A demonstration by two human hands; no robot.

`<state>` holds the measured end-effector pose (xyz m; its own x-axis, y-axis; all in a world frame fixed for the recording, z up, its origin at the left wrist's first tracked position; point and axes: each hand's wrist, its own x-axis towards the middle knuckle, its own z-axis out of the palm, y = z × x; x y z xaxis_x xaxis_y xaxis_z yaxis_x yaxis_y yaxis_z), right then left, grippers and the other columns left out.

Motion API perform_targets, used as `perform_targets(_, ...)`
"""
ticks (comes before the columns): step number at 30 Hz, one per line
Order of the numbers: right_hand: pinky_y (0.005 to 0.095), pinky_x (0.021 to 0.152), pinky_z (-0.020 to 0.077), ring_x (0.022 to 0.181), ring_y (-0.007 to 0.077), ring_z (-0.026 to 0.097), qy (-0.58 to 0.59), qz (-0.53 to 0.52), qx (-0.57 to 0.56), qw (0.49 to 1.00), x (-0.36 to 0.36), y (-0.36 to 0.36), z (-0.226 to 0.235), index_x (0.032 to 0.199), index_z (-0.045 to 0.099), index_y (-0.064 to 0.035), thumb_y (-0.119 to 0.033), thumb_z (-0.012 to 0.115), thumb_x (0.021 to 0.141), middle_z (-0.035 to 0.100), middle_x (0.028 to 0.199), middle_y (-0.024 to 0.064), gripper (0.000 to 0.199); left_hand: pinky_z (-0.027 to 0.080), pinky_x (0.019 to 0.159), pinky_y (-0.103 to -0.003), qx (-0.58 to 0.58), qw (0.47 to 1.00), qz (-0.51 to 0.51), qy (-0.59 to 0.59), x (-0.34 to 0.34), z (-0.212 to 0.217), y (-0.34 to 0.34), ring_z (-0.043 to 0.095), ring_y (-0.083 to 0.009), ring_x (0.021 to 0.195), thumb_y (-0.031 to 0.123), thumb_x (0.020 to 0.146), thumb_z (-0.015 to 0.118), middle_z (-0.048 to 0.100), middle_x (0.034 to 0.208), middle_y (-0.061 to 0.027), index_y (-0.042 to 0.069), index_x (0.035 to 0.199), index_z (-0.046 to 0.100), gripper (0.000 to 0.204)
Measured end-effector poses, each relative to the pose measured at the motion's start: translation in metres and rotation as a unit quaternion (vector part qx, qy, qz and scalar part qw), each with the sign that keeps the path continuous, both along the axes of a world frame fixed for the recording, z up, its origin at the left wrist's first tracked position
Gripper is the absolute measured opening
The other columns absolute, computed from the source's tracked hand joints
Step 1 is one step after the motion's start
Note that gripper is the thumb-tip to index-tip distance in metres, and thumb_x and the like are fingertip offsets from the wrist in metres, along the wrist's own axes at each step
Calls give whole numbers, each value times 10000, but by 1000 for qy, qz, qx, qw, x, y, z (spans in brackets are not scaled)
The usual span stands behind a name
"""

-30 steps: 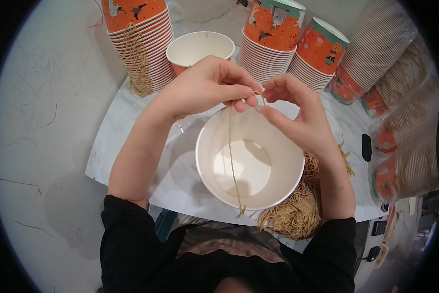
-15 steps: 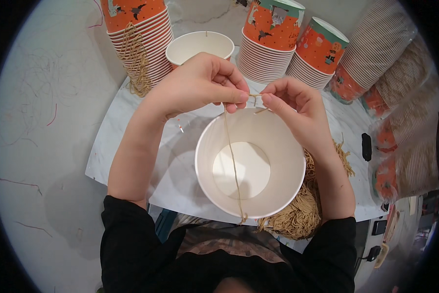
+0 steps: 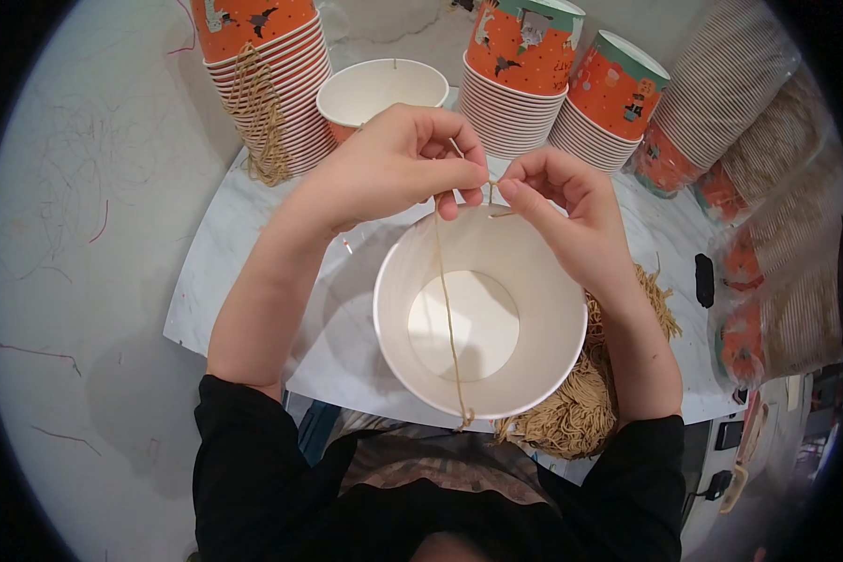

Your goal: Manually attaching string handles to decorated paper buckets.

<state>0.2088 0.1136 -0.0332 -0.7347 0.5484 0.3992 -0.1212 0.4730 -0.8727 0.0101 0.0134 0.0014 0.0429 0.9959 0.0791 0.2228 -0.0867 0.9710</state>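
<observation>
- The left hand (image 3: 393, 164) pinches a tan string (image 3: 449, 309) at the far rim of a white paper bucket (image 3: 482, 309).
- The right hand (image 3: 562, 211) pinches the string's short end at the rim, just at 3 o'clock of the left hand.
- The string runs across the bucket's mouth toward 6 o'clock.
- A heap of tan string (image 3: 571, 412) lies at 4 o'clock of the bucket.
- Stacks of orange cups (image 3: 271, 66) stand at 11 o'clock.

White marble-look table (image 3: 253, 244) — stacked orange paper cups (image 3: 271, 75), one open cup (image 3: 381, 91), twine bundle (image 3: 581, 412).
</observation>
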Motion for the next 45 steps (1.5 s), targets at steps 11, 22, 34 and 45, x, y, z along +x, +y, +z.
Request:
perform_targets(11,248,788,475,840,79,561,3,9,63,998,-2,-1,0,950,620,26,-59,634,913,616,870,-5,94,370,558,-181,26,998,41,-31,6,-17,11,479,-18,617,186,910,616,613,737,25,67,881,654,128)
perform_targets(22,234,821,494,881,78,622,-3,-19,12,1000,-4,9,-8,1020,677,23,-83,661,916,684,896,20,150,418,599,-187,39,997,70,5,4,-18,11,539,-27,661,161,925,678,607,729,38,49,960,647,122)
perform_targets(34,255,803,527,890,82,647,31,41,-133,990,-4,20,-11,1105,694,21,-122,688,948,723,971,45,212,452,632,-200,124,990,62,-38,17,-32,22,583,-36,763,150,955,682,609,856,29,27,1088,597,199)
perform_targets(45,252,770,497,845,81,612,13,15,75,997,-5,35,-15,905,699,3,-97,720,860,685,858,4,112,387,607,-199,157,976,59,-142,24,-33,20,569,-34,726,93,926,679,582,822,45,108,897,493,188)
